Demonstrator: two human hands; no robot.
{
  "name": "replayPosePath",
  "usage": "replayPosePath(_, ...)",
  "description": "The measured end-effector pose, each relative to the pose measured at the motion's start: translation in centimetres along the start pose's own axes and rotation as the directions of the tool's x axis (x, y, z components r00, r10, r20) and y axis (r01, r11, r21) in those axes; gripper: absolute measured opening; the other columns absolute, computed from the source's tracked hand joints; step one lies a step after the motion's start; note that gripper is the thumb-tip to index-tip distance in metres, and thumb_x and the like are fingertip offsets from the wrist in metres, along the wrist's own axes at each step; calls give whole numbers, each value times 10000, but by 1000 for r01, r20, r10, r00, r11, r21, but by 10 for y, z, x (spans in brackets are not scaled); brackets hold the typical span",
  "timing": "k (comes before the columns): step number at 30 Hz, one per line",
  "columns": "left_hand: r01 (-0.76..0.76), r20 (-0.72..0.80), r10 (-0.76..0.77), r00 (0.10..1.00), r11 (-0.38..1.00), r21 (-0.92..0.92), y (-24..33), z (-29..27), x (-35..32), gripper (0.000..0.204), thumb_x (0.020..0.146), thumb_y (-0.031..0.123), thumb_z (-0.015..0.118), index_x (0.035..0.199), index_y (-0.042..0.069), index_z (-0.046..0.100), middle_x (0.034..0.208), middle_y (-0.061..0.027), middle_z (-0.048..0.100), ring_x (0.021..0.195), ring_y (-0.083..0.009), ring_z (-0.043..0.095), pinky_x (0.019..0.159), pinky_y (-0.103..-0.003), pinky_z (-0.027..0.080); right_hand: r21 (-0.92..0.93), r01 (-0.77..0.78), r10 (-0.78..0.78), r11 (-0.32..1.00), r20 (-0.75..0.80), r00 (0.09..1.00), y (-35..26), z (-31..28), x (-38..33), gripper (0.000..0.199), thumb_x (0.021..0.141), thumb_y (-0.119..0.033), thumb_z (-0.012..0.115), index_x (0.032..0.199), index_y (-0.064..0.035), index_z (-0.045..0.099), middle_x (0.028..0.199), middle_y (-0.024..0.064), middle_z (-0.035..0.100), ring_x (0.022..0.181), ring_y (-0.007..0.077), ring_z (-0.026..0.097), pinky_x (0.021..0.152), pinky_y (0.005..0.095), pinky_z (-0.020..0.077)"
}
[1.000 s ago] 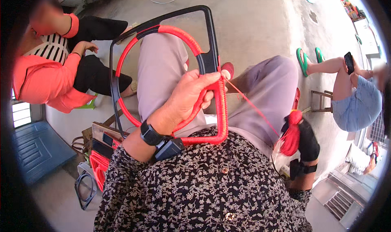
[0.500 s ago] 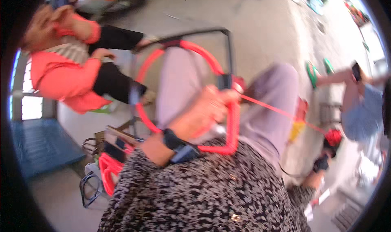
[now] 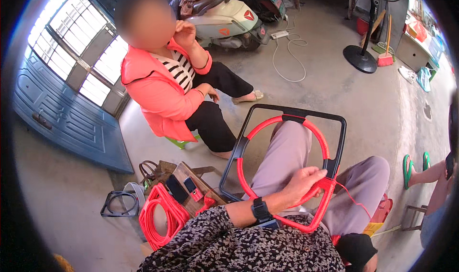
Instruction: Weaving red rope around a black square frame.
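A square frame with rounded corners and a ring inside it [image 3: 241, 145] tilts over my knees. Red cord covers the ring and the near right part of the outer frame; the other outer sides are bare black. My left hand [image 3: 306, 183] is closed round the right side of the frame, thumb on top, where the red wrapping meets the black. From there a loose red cord [image 3: 357, 203] runs over my right thigh and down out of sight. Low beside my right hip is my right hand [image 3: 356, 250], in a black covering, against a red bundle of cord [image 3: 336, 240]; its fingers are mostly hidden.
On my left, a red cord-wrapped frame [image 3: 165, 219] leans by a board with phones [image 3: 179, 188]. A black frame [image 3: 119, 203] lies on the floor. A seated person in a coral jacket [image 3: 158, 95] faces me. Farther off are a scooter [image 3: 224, 26] and a standing fan [image 3: 361, 57].
My view has swung left and steadied. My right hand has come in from far out at the right to beside my hip, and the taut cord now hangs slack. My left hand keeps its hold.
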State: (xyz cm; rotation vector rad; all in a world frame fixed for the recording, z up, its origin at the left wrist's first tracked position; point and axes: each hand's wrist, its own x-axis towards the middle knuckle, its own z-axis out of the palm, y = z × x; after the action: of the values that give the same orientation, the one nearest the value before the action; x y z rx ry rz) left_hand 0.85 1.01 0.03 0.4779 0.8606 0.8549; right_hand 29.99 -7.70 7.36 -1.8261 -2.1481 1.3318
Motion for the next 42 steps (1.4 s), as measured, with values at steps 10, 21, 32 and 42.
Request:
replayPosePath(10,-52,-54,47,997,994,-94,-8,-13,1,105,923,178,565,922,75,587,802,-38,645,637,-129,623,540,-277,544,444,408,-248,797,-376,893,-34,23,107,261,781,-104,706,1009,-10,622,895,82,656,832,137,622,747,289,500)
replayPosePath(21,-5,-53,0,999,996,-94,-5,-14,0,95,927,163,561,898,73,576,797,-53,639,625,-131,611,539,-282,549,626,274,-187,730,-203,961,-44,30,137,229,776,-107,726,948,-32,595,820,-7,591,760,68,545,692,249,474)
replayPosePath(32,86,5,-87,996,994,63,-4,-19,0,134,928,164,572,856,50,566,758,-41,636,607,-94,605,552,-230,522,612,159,-153,775,-61,986,-35,33,135,210,780,-94,720,931,-10,601,743,8,598,684,77,531,641,249,462)
replayPosePath(42,129,35,-130,991,991,18,7,-2,24,122,908,127,536,942,15,566,838,-84,650,600,-128,613,465,-247,503,814,60,218,578,-224,950,-48,12,158,265,883,-258,605,955,-5,630,721,37,630,574,86,552,512,243,452)
